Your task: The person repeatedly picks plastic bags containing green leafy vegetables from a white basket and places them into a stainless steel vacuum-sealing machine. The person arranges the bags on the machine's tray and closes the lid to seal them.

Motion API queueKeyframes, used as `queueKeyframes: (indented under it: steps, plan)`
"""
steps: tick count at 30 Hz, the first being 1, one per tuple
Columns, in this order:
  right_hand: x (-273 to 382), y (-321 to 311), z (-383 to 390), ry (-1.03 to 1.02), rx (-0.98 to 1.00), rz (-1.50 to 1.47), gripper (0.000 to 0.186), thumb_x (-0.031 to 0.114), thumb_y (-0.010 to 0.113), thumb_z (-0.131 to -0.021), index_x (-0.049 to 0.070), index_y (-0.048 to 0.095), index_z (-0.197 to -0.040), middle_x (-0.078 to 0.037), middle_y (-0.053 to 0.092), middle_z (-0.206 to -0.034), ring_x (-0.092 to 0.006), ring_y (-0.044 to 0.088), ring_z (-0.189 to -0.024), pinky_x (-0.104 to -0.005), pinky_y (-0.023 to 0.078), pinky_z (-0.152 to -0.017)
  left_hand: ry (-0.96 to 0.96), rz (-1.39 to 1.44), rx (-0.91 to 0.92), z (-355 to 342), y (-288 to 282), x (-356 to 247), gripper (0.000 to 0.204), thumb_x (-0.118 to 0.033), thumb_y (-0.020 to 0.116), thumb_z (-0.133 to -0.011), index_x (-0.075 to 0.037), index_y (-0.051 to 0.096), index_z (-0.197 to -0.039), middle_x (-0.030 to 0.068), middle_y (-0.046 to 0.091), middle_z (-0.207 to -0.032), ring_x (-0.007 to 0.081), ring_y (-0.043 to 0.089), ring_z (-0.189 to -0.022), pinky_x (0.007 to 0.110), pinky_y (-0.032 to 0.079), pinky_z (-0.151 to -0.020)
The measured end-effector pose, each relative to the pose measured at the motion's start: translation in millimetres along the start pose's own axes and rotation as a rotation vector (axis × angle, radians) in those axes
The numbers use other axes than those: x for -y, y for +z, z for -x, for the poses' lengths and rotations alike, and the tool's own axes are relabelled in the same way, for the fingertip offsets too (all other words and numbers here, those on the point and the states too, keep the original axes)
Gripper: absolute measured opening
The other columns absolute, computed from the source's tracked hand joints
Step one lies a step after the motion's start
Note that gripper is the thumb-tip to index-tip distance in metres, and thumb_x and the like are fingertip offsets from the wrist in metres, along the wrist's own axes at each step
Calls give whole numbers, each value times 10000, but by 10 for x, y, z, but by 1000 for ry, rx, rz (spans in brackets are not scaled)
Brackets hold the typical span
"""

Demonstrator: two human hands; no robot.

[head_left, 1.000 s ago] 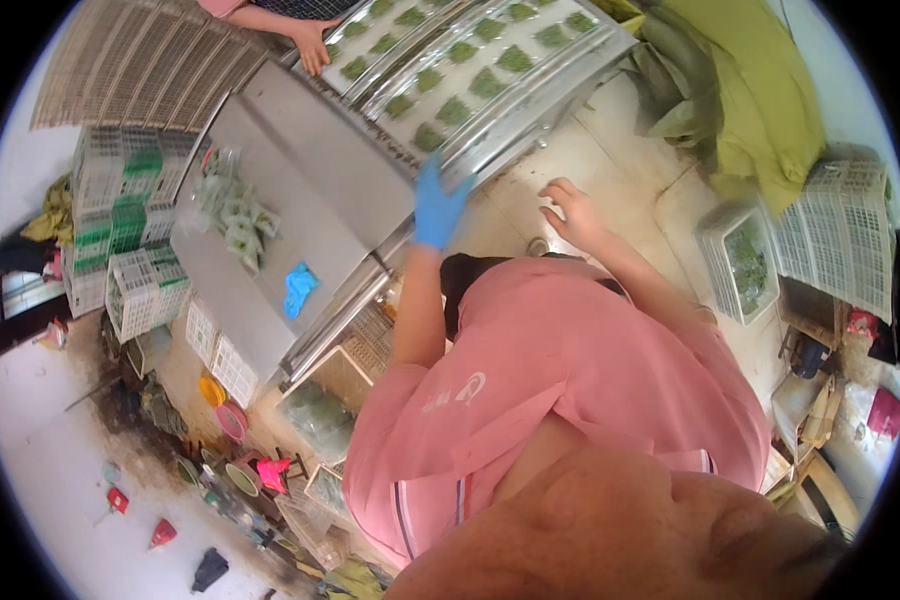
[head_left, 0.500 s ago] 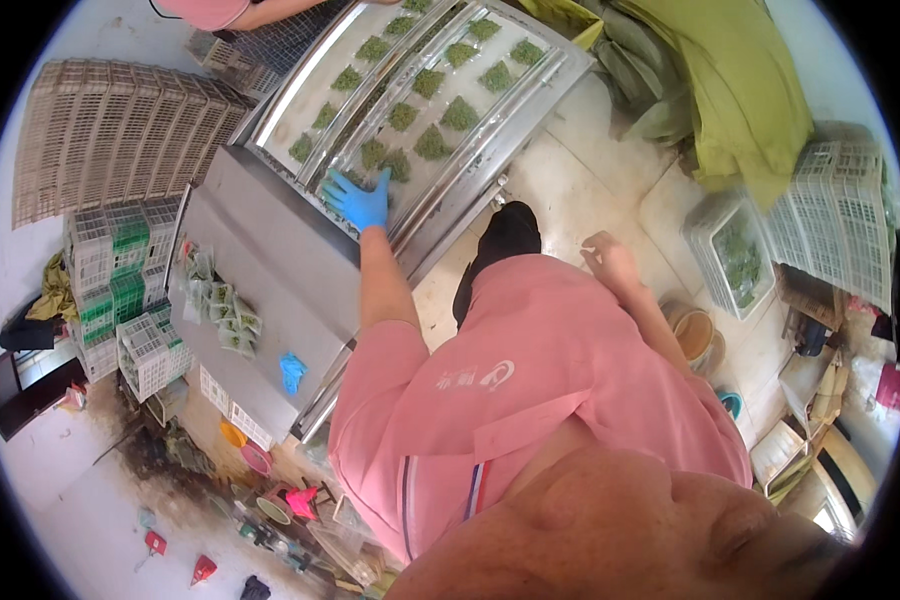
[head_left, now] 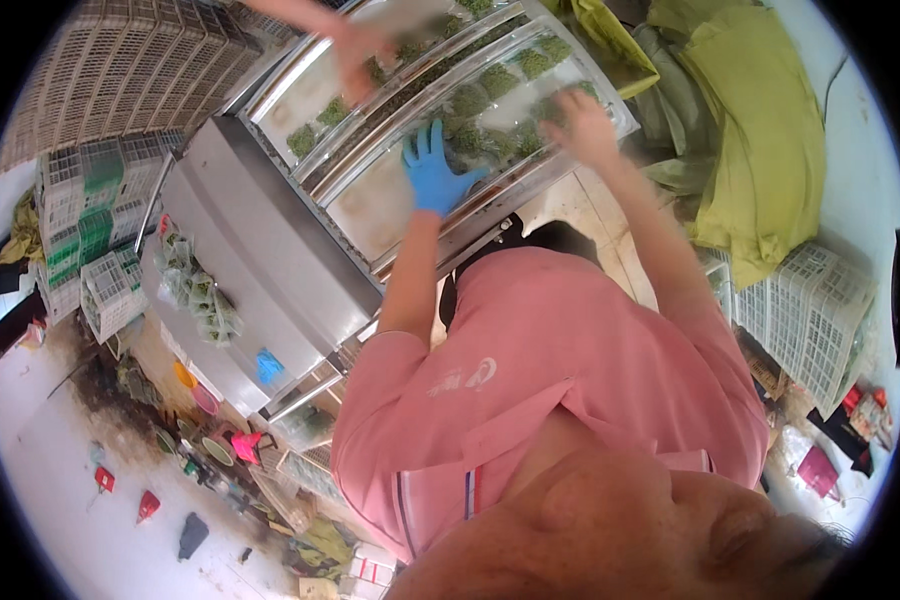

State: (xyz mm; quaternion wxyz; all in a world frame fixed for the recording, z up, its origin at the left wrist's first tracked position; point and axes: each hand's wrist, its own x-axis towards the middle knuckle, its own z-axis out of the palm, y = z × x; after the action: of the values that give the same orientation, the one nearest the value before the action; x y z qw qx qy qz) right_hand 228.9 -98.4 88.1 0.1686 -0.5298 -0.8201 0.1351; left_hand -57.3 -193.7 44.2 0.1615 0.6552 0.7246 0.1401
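Observation:
My left hand, in a blue glove, has fingers spread over the near steel tray, against a bunched group of plastic-wrapped green portions. My bare right hand is at the right end of that group, its fingers blurred and partly over the packs, so their grip is unclear. A co-worker's hand, also blurred, reaches over the far tray, which holds more green portions.
A steel surface at left bears bagged greens and a crumpled blue glove. Stacked crates line the left; more crates and yellow-green sacks stand right, beside tiled floor.
My right hand has risen from beside my body onto the tray. Green portions are bunched rightward, exposing the tray's left end. The co-worker's hand has come over the far tray.

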Motion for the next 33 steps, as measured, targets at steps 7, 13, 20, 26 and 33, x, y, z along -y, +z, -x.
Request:
queueKeyframes:
  steps: [7,13,20,26,33]
  plan:
    - [-484,367,-1125,31,177,326,811,672,633,-796,231,422,-1443,-197,382,-1469,-436,295,-1386,-546,256,-1123,-55,-61,181,-182,-373,-29,1328,-568,890,-498,-138,190,-1541,231,333,-1499,445,364,-1337,508,346,-1095]
    - [-675,269,-918,-239,322,291,754,696,639,-751,275,535,-1368,-200,378,-1460,-474,281,-1376,-561,271,-1095,-189,-55,251,-416,-300,-303,1291,-450,923,-521,-120,191,-1532,225,450,-1403,418,430,-1287,496,463,-982]
    - [-663,134,-1055,-303,337,80,752,663,650,-769,273,498,-1394,-172,357,-1476,-403,251,-1408,-627,215,-1101,-305,224,200,-632,-129,-412,1235,-337,931,-552,-119,201,-1524,225,504,-1336,384,552,-1166,447,493,-959]
    - [-540,108,-1154,-435,680,222,807,621,701,-748,274,450,-1432,-168,306,-1512,-388,228,-1427,-687,189,-1090,-295,347,219,-769,-40,-653,1112,-236,911,-574,-161,304,-1503,201,530,-1287,343,595,-1114,426,517,-929]
    - [-1252,-275,-789,-197,424,-157,1013,469,847,-623,344,338,-1490,-175,265,-1529,-393,246,-1421,-629,285,-1088,-202,500,187,-926,112,-1065,1037,-157,903,-597,-154,363,-1482,191,514,-1324,307,592,-1150,397,520,-953]
